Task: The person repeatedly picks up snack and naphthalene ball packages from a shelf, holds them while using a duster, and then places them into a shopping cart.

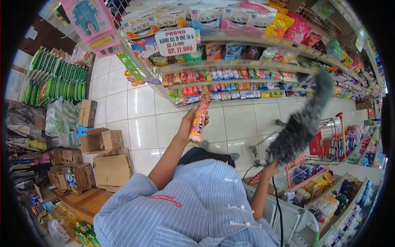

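Observation:
My left hand is wrapped round an orange cylindrical packet with Japanese lettering, held upright at a slight tilt in front of my body. My right hand grips the lower end of a grey fluffy duster, whose handle is hidden. The duster points up and to the right, and its tip overlaps the view of the shelves. Ahead of both hands, the low shelf carries rows of similar small colourful packets.
A promo sign hangs before bagged Kaori products. Opened cardboard boxes and green packs line the left. A red-framed trolley and a step ladder stand at right, with a dark cable hanging nearby.

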A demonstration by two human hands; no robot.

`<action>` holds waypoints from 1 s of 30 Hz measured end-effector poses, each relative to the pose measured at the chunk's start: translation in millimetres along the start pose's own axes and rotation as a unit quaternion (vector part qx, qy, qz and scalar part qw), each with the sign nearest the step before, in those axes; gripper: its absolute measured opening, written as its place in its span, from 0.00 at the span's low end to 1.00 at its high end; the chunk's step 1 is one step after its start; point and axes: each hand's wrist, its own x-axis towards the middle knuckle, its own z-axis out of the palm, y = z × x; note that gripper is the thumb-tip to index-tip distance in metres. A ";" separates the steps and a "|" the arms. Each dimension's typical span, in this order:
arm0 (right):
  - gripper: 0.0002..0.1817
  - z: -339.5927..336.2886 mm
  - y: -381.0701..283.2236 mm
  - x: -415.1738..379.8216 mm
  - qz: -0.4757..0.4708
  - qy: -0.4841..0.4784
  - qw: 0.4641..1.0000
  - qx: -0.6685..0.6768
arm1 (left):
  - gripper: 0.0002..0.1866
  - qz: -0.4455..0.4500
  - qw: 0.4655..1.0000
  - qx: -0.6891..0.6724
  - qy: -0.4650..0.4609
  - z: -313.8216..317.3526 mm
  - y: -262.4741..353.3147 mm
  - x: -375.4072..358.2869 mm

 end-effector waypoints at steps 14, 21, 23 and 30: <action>0.50 -40.9 88.4 160.7 0.207 0.261 0.913 -0.236 | 0.13 0.137 0.905 0.303 0.263 -112.1 69.1 154.4; 0.44 -29.1 156.0 175.9 0.208 0.309 0.890 -0.264 | 0.22 0.305 0.699 0.568 0.309 -184.5 150.3 248.3; 0.42 -13.1 146.7 167.5 0.230 0.339 0.893 -0.187 | 0.23 0.293 0.681 0.575 0.345 -184.4 156.1 260.4; 0.23 -60.2 229.6 186.2 0.117 0.277 0.884 -0.358 | 0.29 0.279 0.413 0.822 0.277 -275.3 243.2 317.4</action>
